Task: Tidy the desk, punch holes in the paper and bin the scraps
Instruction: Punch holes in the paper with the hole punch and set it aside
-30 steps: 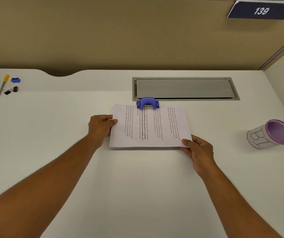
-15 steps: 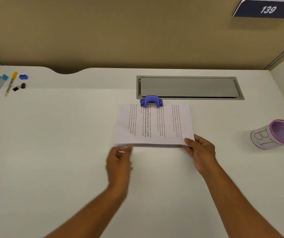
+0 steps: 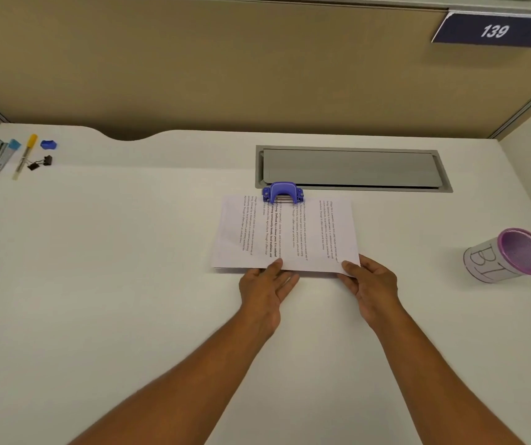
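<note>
My right hand (image 3: 371, 284) pinches the near right corner of the paper (image 3: 286, 234), thumb on top and fingers curled beneath. My left hand (image 3: 265, 285) lies with fingers straight and loose, tips touching the near edge near its middle, gripping nothing. The paper sits flat on the desk (image 3: 113, 284), its far edge slotted into the blue hole punch (image 3: 282, 192). To do this step well, I judge I should square the stack so every sheet butts against the back of the punch, hold it flat, then press straight down. Both forearms reach forward from the bottom of the view, converging on the near edge. The cup (image 3: 508, 255) marked as a bin lies tipped, well apart to my right.
</note>
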Available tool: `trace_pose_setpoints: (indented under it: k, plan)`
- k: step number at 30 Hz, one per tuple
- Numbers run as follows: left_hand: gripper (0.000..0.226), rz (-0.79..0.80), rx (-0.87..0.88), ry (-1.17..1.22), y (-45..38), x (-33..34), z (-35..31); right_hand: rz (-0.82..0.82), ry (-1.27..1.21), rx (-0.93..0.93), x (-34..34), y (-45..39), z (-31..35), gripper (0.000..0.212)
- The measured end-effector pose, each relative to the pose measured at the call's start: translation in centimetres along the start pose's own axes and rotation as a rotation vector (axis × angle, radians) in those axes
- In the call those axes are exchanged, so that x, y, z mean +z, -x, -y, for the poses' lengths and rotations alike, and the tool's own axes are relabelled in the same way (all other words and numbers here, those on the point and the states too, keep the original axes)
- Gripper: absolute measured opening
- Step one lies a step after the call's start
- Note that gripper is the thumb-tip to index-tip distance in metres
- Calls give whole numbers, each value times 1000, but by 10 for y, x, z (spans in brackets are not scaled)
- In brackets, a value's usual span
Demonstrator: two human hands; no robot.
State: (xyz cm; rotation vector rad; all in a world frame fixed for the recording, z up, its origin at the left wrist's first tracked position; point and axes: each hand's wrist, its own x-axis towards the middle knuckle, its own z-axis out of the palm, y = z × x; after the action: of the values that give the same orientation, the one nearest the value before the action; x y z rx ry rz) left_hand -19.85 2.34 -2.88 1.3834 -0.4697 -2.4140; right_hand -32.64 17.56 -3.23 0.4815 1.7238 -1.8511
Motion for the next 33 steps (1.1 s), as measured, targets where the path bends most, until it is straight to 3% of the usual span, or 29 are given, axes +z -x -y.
trace_pose_setpoints:
  k: [10, 14, 16, 18, 21, 24, 28, 33]
  plan:
    - [40, -53, 19, -3, -4, -1, 5, 3, 95, -39, -2, -1, 2, 24]
    - [39, -60, 25, 1, -4, -1, 5, -159, 179, -56, -3, -1, 9, 11]
    - [39, -60, 26, 6, -4, -1, 5, -296, 411, -200, 0, -1, 14, 21]
    - [39, -60, 25, 10, -5, -2, 6, -334, 628, -438, 10, 1, 19, 29]
    - [41, -56, 30, 16, -6, -3, 7, -154, 782, -712, 47, 4, 25, 38]
    - [44, -49, 55, 14, -6, -2, 8, 85, 1109, -860, 94, -5, 26, 50]
    - [48, -52, 71, 27, -6, -2, 8, 247, 1486, -902, 143, -28, 25, 69]
    - [40, -66, 56, 2, -8, 0, 9, 277, 1637, -825, 165, -45, 23, 77]
